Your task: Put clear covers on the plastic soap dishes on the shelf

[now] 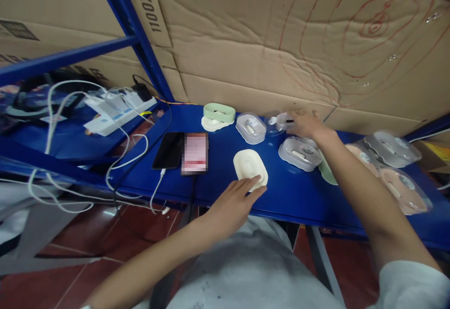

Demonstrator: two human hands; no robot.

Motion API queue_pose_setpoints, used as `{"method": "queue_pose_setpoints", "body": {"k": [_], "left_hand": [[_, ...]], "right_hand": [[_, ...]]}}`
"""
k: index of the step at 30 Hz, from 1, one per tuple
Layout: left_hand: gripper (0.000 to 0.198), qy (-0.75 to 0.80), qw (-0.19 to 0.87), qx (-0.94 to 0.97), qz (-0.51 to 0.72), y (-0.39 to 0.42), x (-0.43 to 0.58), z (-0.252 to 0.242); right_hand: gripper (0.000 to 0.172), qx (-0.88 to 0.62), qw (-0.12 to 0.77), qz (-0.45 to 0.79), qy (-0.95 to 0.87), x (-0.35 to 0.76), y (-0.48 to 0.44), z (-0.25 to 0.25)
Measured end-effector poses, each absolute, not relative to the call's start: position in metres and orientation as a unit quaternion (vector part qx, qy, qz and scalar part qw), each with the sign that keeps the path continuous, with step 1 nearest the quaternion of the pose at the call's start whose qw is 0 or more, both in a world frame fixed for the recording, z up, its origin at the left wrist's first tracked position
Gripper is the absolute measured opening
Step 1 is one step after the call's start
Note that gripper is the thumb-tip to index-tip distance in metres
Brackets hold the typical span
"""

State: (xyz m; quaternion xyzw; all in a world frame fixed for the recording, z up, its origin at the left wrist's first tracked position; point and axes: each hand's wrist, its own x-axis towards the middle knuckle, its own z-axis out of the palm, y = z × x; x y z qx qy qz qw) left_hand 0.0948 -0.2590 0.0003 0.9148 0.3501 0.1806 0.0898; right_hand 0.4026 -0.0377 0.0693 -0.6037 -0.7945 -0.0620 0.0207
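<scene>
My left hand (pixel 234 203) lies flat with fingers stretched out, its fingertips touching the near edge of a cream oval tray (pixel 249 166) on the blue shelf (pixel 218 168). My right hand (pixel 305 124) reaches to the back of the shelf and pinches a small clear plastic piece with a white round part (pixel 277 122). Just beside that hand sit two clear plastic oval lids, one (pixel 250 127) to its left and one (pixel 299 152) in front of it. A green oval tray stacked on a cream one (pixel 218 116) stands further left.
Two phones (pixel 182 152) lie on the shelf's left part with cables hanging off the edge. A white power strip (pixel 116 109) with plugs and white cords sits on the lower left shelf. More clear lids and pink trays (pixel 397 173) crowd the right. Cardboard lines the back wall.
</scene>
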Motion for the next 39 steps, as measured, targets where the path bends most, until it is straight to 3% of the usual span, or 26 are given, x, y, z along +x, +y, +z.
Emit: {"method": "queue_pose_setpoints", "body": {"k": [3, 7, 11, 15, 21, 24, 27, 33, 39], "left_hand": [[0.065, 0.349, 0.083, 0.912, 0.200, -0.255, 0.095, -0.002], [0.048, 0.381, 0.074, 0.903, 0.184, -0.250, 0.098, -0.007], [0.039, 0.336, 0.081, 0.908, 0.237, -0.260, 0.105, -0.018], [0.037, 0.288, 0.073, 0.899, 0.321, -0.268, 0.107, -0.024], [0.050, 0.365, -0.004, 0.866, 0.343, -0.250, 0.095, -0.020], [0.055, 0.372, -0.023, 0.877, 0.302, -0.245, 0.089, -0.021], [0.048, 0.374, -0.033, 0.883, 0.284, -0.245, 0.087, -0.024], [0.037, 0.391, -0.020, 0.876, 0.281, -0.246, 0.089, -0.025], [0.028, 0.423, -0.004, 0.851, 0.310, -0.248, 0.087, -0.023]], "right_hand": [[0.060, -0.593, 0.049, -0.089, -0.799, 0.422, -0.037, 0.081], [0.038, -0.566, 0.109, -0.145, -0.804, 0.431, -0.067, 0.095], [0.035, -0.504, 0.223, -0.200, -0.810, 0.409, -0.152, 0.090], [0.022, -0.458, 0.270, -0.193, -0.825, 0.367, -0.246, 0.059], [0.021, -0.457, 0.279, -0.126, -0.835, 0.322, -0.281, 0.017], [0.032, -0.451, 0.252, -0.092, -0.851, 0.312, -0.276, 0.009], [0.041, -0.434, 0.217, -0.090, -0.870, 0.310, -0.276, 0.003], [0.041, -0.403, 0.201, -0.068, -0.890, 0.315, -0.278, -0.003], [0.040, -0.385, 0.200, 0.035, -0.900, 0.342, -0.216, 0.038]]}}
